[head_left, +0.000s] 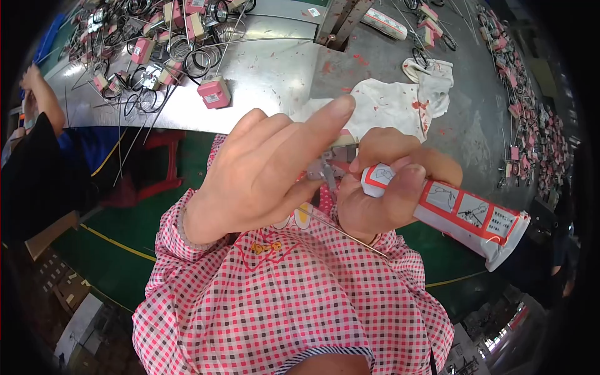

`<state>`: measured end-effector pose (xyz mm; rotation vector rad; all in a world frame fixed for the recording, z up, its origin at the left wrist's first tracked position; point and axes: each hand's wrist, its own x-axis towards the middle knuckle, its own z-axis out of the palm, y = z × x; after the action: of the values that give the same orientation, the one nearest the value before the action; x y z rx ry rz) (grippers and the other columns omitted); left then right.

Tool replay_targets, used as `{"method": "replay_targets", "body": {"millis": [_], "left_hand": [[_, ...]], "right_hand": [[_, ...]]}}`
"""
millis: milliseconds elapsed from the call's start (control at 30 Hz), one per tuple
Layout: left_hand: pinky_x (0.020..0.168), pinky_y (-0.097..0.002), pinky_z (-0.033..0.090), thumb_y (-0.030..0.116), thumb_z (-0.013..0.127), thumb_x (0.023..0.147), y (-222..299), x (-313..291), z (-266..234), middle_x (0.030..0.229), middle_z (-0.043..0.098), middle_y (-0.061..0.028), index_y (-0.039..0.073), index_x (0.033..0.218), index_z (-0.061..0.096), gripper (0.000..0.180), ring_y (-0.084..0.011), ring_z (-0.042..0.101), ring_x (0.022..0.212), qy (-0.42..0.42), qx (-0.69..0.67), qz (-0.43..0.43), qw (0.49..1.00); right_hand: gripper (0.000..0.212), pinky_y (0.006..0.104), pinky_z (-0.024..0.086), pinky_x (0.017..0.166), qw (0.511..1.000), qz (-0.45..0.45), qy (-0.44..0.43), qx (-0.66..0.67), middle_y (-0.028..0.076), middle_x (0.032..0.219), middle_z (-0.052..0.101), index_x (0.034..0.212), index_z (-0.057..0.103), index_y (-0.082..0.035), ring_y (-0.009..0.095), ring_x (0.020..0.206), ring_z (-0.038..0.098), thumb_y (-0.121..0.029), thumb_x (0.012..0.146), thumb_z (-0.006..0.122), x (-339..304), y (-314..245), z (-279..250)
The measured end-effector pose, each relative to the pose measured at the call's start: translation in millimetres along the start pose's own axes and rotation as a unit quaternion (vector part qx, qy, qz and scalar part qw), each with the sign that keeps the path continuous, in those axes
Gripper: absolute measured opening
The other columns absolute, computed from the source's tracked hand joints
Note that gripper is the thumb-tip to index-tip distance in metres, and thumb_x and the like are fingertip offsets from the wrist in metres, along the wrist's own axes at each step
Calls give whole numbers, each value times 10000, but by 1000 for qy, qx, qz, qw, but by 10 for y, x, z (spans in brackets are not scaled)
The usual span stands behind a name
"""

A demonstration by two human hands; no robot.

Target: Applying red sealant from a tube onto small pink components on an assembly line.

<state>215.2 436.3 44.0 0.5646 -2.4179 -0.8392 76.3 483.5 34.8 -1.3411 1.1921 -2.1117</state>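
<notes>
My left hand (253, 172) is closed around a small thermostat (323, 170), its index finger stretched out over it. The grey metal bracket shows between my hands; my fingers cover much of the rest. From there a thin metal rod (350, 235) slants down toward my right wrist. In my right hand (387, 190) is a soft white tube (467, 211) with red-framed pictures, gripped near its narrow end. That end points at the thermostat, and its tip is hidden by my fingers. The tube's flat end sticks out to the right.
Pink and cream thermostats with coiled wires (178, 47) are heaped at the far left of the metal table (269, 69). One pink thermostat (214, 92) sits apart. Behind my hands lies a red-stained white cloth (390, 103). Another tube (384, 24) lies beyond; more thermostats (528, 125) line the right.
</notes>
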Motion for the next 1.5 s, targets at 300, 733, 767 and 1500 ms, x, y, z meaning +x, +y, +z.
{"method": "replay_targets", "body": {"millis": [300, 733, 767, 1500], "left_hand": [[791, -351, 369, 30, 648, 587, -11, -3, 27, 936, 607, -143, -37, 1287, 202, 833, -241, 581, 816, 14, -8, 5, 1000], [762, -345, 376, 32, 643, 590, -71, 4, 38, 951, 607, -127, -32, 1286, 214, 820, -240, 572, 801, 8, -7, -2, 1000], [639, -317, 346, 23, 636, 526, -99, 23, 71, 836, 573, -86, -36, 1258, 288, 812, -207, 513, 672, 57, -11, 21, 998], [780, -336, 411, 340, 649, 714, -1494, 333, -2657, 990, 540, -156, -12, 1017, 539, 477, -277, 531, 902, 554, 451, -58, 697]], "right_hand": [[205, 243, 358, 435, 998, 35, -40, 25, 109, 576, 511, 665, 424, -3, 126, 459, 437, -152, 784, 502, -4, -31, -116], [213, 258, 298, 331, 999, -25, 21, -43, 129, 451, 430, 799, 320, -28, 141, 321, 336, -210, 823, 428, 12, 21, 78], [213, 258, 298, 331, 999, -26, 20, -42, 129, 451, 430, 799, 320, -28, 141, 321, 336, -210, 823, 428, 11, 30, 108], [224, 213, 243, 396, 916, -10, 368, 157, 47, 512, 418, 718, 367, -114, 109, 415, 298, -289, 856, 386, 527, 51, -365]]}}
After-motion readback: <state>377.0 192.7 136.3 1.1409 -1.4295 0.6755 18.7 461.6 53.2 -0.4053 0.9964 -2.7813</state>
